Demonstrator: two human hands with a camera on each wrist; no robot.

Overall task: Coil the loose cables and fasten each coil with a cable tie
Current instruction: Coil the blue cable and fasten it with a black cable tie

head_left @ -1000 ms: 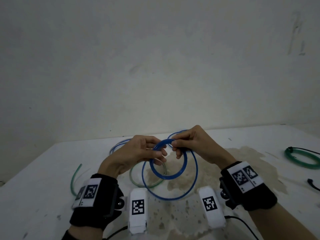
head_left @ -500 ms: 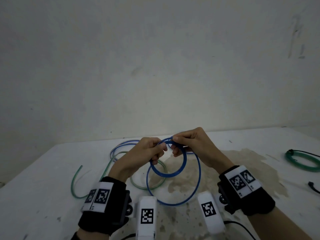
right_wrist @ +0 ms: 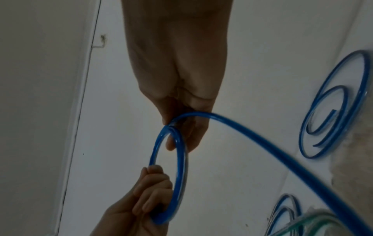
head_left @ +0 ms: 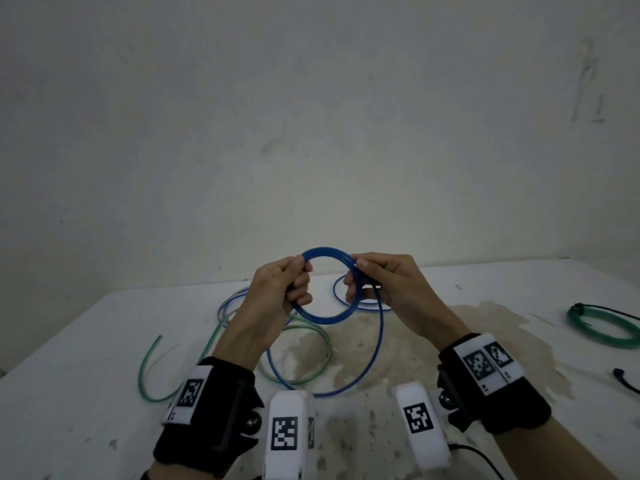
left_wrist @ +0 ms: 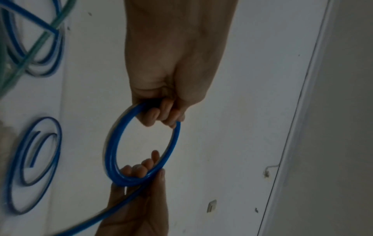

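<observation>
A blue cable is wound into a small coil (head_left: pixel 327 318) held above the white table (head_left: pixel 86 341). My left hand (head_left: pixel 294 282) grips the coil's left side with curled fingers (left_wrist: pixel 159 115). My right hand (head_left: pixel 360 275) pinches the right side between thumb and fingers (right_wrist: pixel 179 138). A loose length of the same blue cable (head_left: pixel 377 341) drops from the right hand, loops over the table and runs on to flat loops (head_left: pixel 367 304) behind the hands. A loose green cable (head_left: pixel 145 368) lies on the table at the left, partly under the blue one.
A green coil (head_left: pixel 602 327), bound at one spot, lies at the table's right edge, with a black cable end (head_left: pixel 623 377) near it. A brownish stain (head_left: pixel 398 341) covers the table's middle. A plain wall (head_left: pixel 311 133) stands right behind the table.
Both hands have lifted the blue coil higher and turned it more upright. The hanging loop below has swung with it.
</observation>
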